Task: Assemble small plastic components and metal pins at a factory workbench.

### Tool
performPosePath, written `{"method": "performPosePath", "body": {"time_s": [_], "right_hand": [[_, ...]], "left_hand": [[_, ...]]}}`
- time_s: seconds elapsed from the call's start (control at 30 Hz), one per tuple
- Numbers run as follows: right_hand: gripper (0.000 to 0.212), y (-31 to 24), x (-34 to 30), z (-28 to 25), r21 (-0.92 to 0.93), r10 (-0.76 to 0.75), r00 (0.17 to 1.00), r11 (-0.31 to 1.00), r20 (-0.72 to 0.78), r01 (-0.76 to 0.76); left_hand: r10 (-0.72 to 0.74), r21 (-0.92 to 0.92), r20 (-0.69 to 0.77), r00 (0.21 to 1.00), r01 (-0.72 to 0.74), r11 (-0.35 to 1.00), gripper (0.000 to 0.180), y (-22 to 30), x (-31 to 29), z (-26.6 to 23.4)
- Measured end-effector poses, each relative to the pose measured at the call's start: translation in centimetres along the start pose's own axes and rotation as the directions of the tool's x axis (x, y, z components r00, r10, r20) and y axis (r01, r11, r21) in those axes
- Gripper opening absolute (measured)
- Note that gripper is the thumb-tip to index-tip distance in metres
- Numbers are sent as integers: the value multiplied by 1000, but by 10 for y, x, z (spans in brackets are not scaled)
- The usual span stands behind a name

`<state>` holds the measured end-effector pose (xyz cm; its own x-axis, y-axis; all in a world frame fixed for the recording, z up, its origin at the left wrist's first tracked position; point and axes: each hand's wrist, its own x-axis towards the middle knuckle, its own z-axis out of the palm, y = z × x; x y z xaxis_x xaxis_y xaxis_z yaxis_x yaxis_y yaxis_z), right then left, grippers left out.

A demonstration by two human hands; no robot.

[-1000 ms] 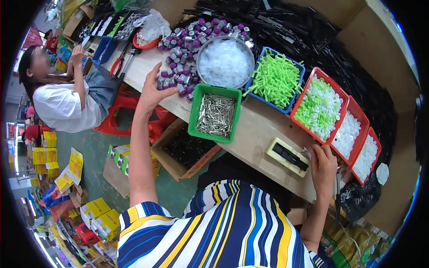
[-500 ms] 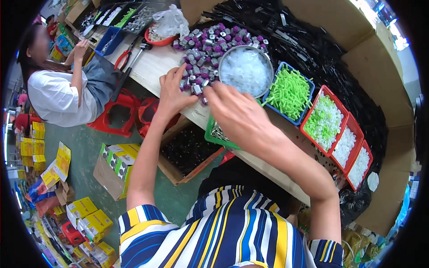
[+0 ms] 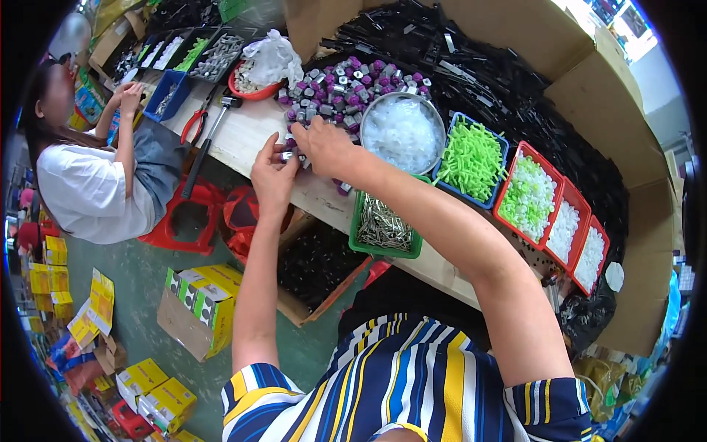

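Observation:
Grey-and-purple small parts with shiny metal faces (image 3: 335, 92) lie heaped on the pale bench. At the near left edge of this heap, my left hand (image 3: 274, 177) pinches a small silver-faced part (image 3: 286, 155) between thumb and fingers. My right hand (image 3: 324, 147) is close beside it, its fingers bent down and drawn together over the heap's edge. What those fingertips grip, if anything, is hidden. Just right of the heap stands a round metal bowl (image 3: 366, 140) of clear, whitish pieces. A green tray (image 3: 414, 250) of silver metal pins sits below my right forearm.
Blue (image 3: 505, 147) and red trays (image 3: 546, 247) of green and white plastic pieces stand to the right. Black strips (image 3: 486, 81) pile up behind. A hammer (image 3: 210, 140), red-handled pliers (image 3: 193, 127) and a red bowl (image 3: 258, 93) lie leftward. Another person (image 3: 88, 169) sits at far left.
Both hands have shifted left and come together at the heap's near left edge. My left hand has closed on a small part. The green pin tray is now uncovered.

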<state>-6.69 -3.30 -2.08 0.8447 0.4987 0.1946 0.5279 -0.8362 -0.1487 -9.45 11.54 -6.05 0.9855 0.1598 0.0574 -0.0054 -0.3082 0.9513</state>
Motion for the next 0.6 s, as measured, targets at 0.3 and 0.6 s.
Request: {"method": "performPosePath", "body": {"time_s": [0.3, 0.6], "right_hand": [[69, 0, 13, -5, 499, 84, 985, 854, 151, -149], [46, 9, 33, -9, 615, 6, 999, 788, -45, 23]], "left_hand": [[-220, -746, -122, 968, 57, 664, 36, 16, 3, 35], [-408, -969, -13, 913, 89, 230, 39, 28, 19, 31]]}}
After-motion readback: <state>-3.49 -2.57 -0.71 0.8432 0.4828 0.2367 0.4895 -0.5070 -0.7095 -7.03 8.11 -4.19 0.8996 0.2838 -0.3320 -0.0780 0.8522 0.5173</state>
